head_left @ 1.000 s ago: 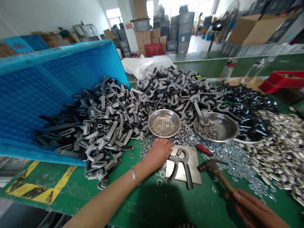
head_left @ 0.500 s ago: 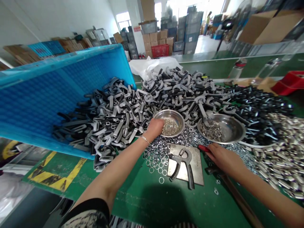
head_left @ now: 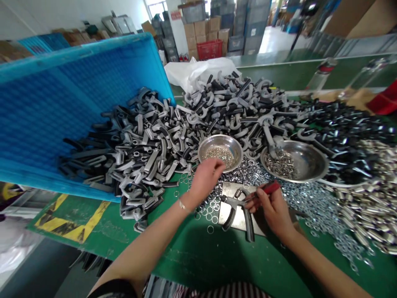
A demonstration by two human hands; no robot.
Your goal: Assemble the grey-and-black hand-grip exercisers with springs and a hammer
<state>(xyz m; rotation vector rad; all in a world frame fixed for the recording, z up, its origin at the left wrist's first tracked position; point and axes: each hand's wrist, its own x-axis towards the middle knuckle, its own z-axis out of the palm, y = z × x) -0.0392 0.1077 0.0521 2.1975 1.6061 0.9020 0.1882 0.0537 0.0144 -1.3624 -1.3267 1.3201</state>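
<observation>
Now the right hand (head_left: pixel 277 211) wraps its fingers round the red-handled tool (head_left: pixel 271 187), best kept steady over the two-handled piece (head_left: pixel 235 202) on the metal plate (head_left: pixel 239 218); left hand (head_left: pixel 204 179) off the plate's far-left corner, fingers pinched or not? Can't tell.

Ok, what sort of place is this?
Probably a factory assembly workshop: grey handles heaped in and beside a blue crate, metal bowls of small parts, and cardboard boxes stacked beyond.

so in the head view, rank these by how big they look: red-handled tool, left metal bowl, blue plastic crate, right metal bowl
1. blue plastic crate
2. right metal bowl
3. left metal bowl, its near edge partly hidden
4. red-handled tool, partly covered
</observation>
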